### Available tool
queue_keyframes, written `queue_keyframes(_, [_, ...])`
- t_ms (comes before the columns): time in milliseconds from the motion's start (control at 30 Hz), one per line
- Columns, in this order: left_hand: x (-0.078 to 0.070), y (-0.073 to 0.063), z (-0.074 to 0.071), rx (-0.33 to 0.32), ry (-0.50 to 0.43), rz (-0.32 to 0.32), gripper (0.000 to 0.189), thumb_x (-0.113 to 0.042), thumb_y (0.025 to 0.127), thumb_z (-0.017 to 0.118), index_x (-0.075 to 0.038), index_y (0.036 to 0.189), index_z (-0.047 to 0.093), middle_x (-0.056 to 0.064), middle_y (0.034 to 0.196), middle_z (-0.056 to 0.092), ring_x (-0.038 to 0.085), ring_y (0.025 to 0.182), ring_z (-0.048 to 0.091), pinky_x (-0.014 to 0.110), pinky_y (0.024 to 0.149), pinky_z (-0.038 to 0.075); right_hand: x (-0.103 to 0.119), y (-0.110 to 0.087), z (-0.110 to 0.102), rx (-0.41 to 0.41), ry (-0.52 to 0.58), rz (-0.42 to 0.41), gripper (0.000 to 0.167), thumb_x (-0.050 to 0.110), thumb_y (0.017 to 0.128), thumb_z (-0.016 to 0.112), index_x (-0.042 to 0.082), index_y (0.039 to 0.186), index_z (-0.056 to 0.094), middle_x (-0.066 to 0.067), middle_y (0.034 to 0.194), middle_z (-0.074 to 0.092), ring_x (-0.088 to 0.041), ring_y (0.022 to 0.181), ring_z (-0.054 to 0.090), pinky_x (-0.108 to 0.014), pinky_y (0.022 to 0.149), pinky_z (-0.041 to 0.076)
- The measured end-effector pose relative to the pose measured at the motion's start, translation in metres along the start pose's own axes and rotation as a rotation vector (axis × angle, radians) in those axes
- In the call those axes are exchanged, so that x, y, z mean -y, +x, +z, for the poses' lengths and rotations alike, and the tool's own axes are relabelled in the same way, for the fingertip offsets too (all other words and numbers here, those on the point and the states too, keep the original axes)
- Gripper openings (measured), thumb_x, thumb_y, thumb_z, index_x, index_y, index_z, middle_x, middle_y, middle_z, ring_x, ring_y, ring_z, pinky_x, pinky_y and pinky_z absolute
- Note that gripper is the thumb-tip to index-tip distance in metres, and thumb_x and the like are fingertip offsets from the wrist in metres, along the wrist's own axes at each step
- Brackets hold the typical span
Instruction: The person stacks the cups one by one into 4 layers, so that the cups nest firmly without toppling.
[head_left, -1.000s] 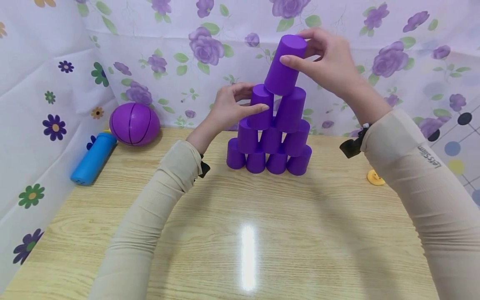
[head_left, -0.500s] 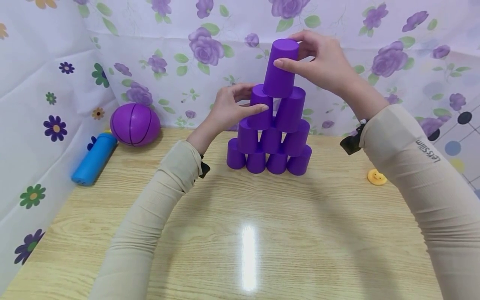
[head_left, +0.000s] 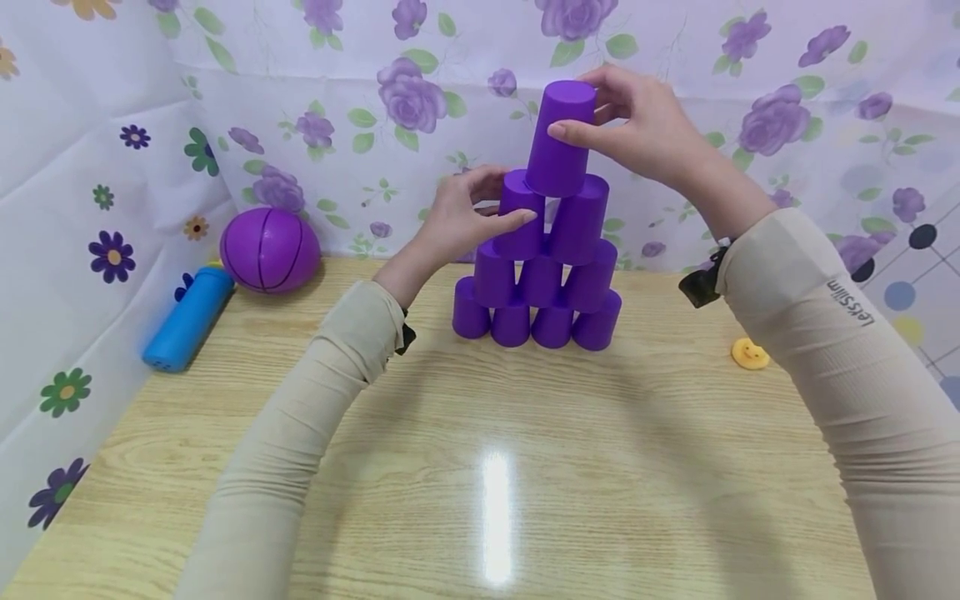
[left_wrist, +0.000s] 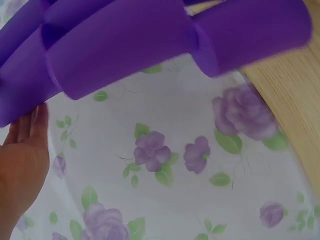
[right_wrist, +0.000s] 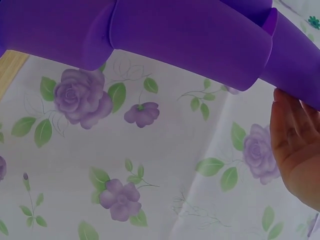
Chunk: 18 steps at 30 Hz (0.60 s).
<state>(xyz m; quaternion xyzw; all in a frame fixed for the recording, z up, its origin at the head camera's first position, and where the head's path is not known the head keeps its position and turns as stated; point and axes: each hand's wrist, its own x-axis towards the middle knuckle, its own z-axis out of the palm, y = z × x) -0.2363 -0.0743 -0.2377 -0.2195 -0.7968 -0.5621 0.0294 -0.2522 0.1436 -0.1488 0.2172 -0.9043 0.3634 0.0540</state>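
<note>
Purple cups stand upside down in a tapering stack near the back of the table. The topmost cup [head_left: 561, 154] sits across the two cups below it, and my right hand [head_left: 648, 129] holds it with the thumb in front and fingers behind. My left hand [head_left: 461, 210] steadies the left cup [head_left: 517, 242] of that pair, thumb across its front, fingers partly hidden behind. The right cup [head_left: 581, 223] of the pair stands free of both hands. Beneath are a row of three cups [head_left: 540, 282] and a bottom row of several [head_left: 552, 327].
A purple ball [head_left: 270, 250] with black lines and a blue cylinder [head_left: 189, 321] lie at the table's left. A small yellow smiling disc [head_left: 750, 353] lies at the right. Flowered cloth [head_left: 337, 150] hangs close behind the stack. The wooden table [head_left: 420, 467] stretches out in front.
The topmost cup has gone from tilted to nearly upright, shifting slightly left and down onto the pair below, with my right hand following. My left hand has stayed in place.
</note>
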Motion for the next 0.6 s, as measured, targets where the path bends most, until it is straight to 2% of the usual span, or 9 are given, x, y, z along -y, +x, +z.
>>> queue_keyframes(100, [0.018, 0.005, 0.002, 0.016, 0.072, 0.024, 0.054, -0.024, 0.079, 0.075, -0.009, 0.126, 0.053, 0.005, 0.116, 0.061, 0.014, 0.108, 0.059, 0.022, 0.094, 0.047, 0.000, 0.001, -0.001, 0.010, -0.020, -0.002, 0.057, 0.048, 0.082, 0.066, 0.019, 0.128, 0.052, 0.000, 0.114, 0.058, -0.019, 0.108, 0.056, -0.042, 0.093, 0.044])
queue_keyframes(167, [0.028, 0.007, 0.003, 0.010, 0.138, 0.057, 0.062, -0.032, 0.078, 0.076, -0.011, 0.130, 0.050, 0.002, 0.118, 0.060, 0.011, 0.112, 0.056, 0.021, 0.098, 0.043, 0.000, 0.001, -0.002, 0.018, -0.035, -0.010, 0.057, 0.049, 0.083, 0.065, 0.019, 0.129, 0.051, -0.002, 0.115, 0.058, -0.020, 0.109, 0.056, -0.043, 0.092, 0.044])
queue_keyframes(233, [0.033, 0.004, 0.004, -0.017, 0.205, 0.082, 0.074, -0.038, 0.076, 0.076, -0.013, 0.137, 0.042, 0.001, 0.126, 0.056, 0.009, 0.120, 0.049, 0.022, 0.104, 0.037, -0.002, 0.000, -0.003, 0.038, -0.049, -0.004, 0.061, 0.050, 0.084, 0.063, 0.021, 0.135, 0.045, -0.005, 0.123, 0.056, -0.022, 0.114, 0.054, -0.045, 0.094, 0.044])
queue_keyframes(333, [0.038, -0.005, 0.006, -0.063, 0.278, 0.117, 0.095, -0.045, 0.074, 0.076, -0.016, 0.148, 0.024, 0.000, 0.143, 0.041, 0.005, 0.133, 0.033, 0.027, 0.112, 0.026, -0.008, -0.001, -0.002, 0.077, -0.039, -0.004, 0.071, 0.050, 0.087, 0.059, 0.027, 0.146, 0.027, -0.007, 0.138, 0.047, -0.026, 0.124, 0.047, -0.048, 0.101, 0.040])
queue_keyframes(433, [0.042, -0.018, 0.007, -0.097, 0.331, 0.134, 0.101, -0.047, 0.076, 0.073, -0.018, 0.151, 0.011, -0.004, 0.153, 0.022, 0.004, 0.140, 0.014, 0.034, 0.116, 0.016, -0.021, -0.007, 0.000, 0.089, 0.013, -0.030, 0.078, 0.045, 0.090, 0.056, 0.031, 0.150, 0.009, -0.007, 0.149, 0.033, -0.025, 0.133, 0.037, -0.046, 0.109, 0.031])
queue_keyframes(500, [0.046, -0.028, 0.006, -0.123, 0.397, 0.171, 0.099, -0.047, 0.080, 0.069, -0.017, 0.151, 0.008, -0.003, 0.155, 0.013, 0.008, 0.142, 0.007, 0.038, 0.117, 0.009, -0.033, -0.013, 0.001, 0.071, 0.042, -0.062, 0.077, 0.041, 0.091, 0.055, 0.029, 0.150, 0.007, -0.006, 0.151, 0.028, -0.023, 0.136, 0.032, -0.043, 0.113, 0.024])
queue_keyframes(600, [0.052, -0.044, 0.002, -0.170, 0.537, 0.207, 0.092, -0.050, 0.084, 0.062, -0.016, 0.151, 0.008, 0.000, 0.157, 0.007, 0.014, 0.143, -0.001, 0.042, 0.117, 0.000, -0.052, -0.027, 0.003, 0.045, 0.028, -0.078, 0.076, 0.039, 0.093, 0.054, 0.027, 0.151, 0.005, -0.004, 0.154, 0.021, -0.021, 0.139, 0.023, -0.045, 0.116, 0.014])
